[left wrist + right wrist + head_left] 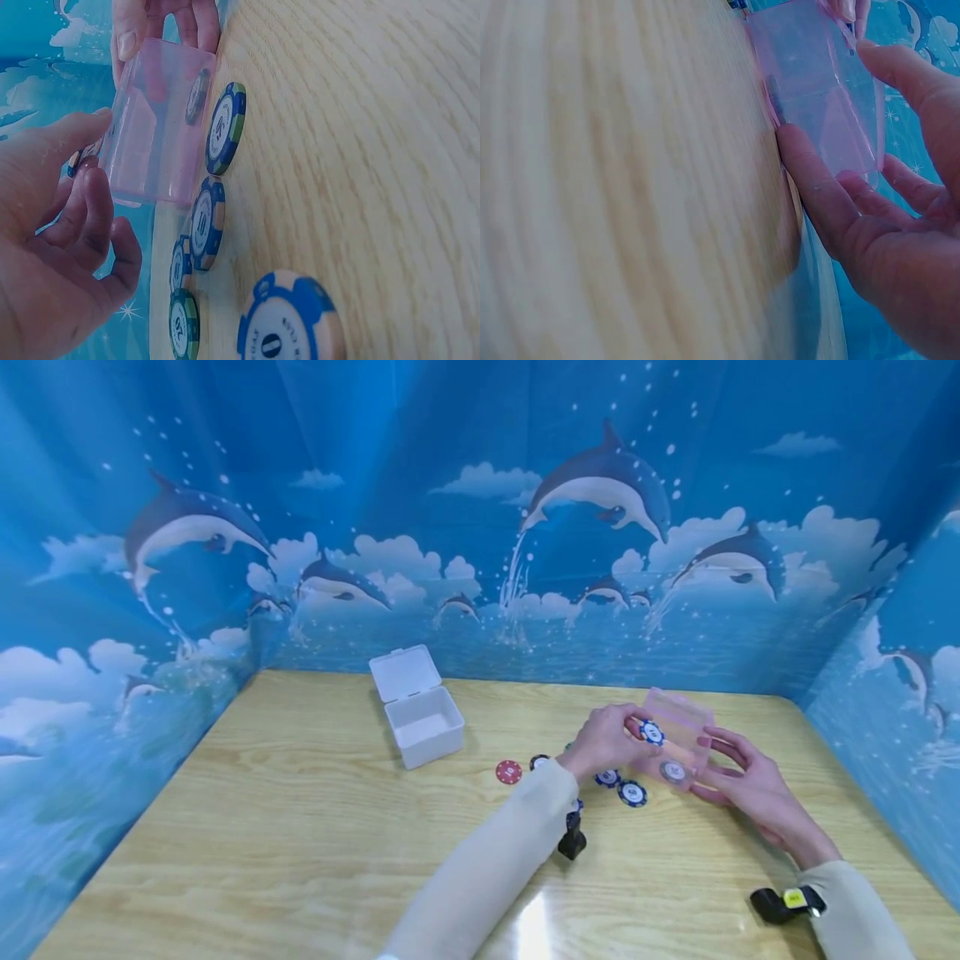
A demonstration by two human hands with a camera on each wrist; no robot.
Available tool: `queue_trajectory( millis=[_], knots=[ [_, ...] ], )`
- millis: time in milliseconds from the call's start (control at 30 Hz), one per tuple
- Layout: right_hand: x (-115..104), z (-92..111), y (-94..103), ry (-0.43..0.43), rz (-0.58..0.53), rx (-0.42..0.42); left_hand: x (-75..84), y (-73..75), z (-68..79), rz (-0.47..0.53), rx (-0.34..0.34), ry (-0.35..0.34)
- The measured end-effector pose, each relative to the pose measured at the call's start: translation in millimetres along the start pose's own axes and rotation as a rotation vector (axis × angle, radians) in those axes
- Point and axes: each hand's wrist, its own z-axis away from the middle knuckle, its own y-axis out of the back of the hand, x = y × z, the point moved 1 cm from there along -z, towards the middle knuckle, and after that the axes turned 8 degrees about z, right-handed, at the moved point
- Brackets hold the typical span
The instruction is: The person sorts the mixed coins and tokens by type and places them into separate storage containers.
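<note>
My left hand (606, 743) pinches a blue-and-white poker chip (652, 732) over a translucent pink plastic box (651, 767). The box's lid stands raised at the back. One chip (673, 771) lies inside the box, showing through the pink wall in the left wrist view. At the right side of the box, my right hand (757, 781) holds it between thumb and fingers, as the right wrist view shows. Loose blue chips (632, 793) lie on the table just in front of the box, and a green-edged chip (184, 324) is near them.
A white box (426, 727) with its lid open stands left of the chips on the wooden table (300, 827). Nearer that box lie a red chip (508, 772) and a black chip (539, 762). A dolphin-printed curtain (480, 527) hangs behind the table.
</note>
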Motion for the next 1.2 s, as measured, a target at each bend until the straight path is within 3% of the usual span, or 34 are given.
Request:
queue_trajectory(
  millis=[700, 900, 1200],
  knots=[
    [-2.1, -0.6, -0.4, -0.014, -0.068, 0.004, -2.9, 0.3, -1.0, 0.072, 0.002, -0.002],
    [-2.3, -0.4, -0.8, -0.010, -0.090, -0.001, -4.9, 0.9, -1.7, 0.061, -0.018, -0.036],
    [-1.7, 1.0, -1.2, -0.009, -0.062, 0.001, -14.5, 8.5, 4.3, 0.152, -0.093, -0.120]
  ],
)
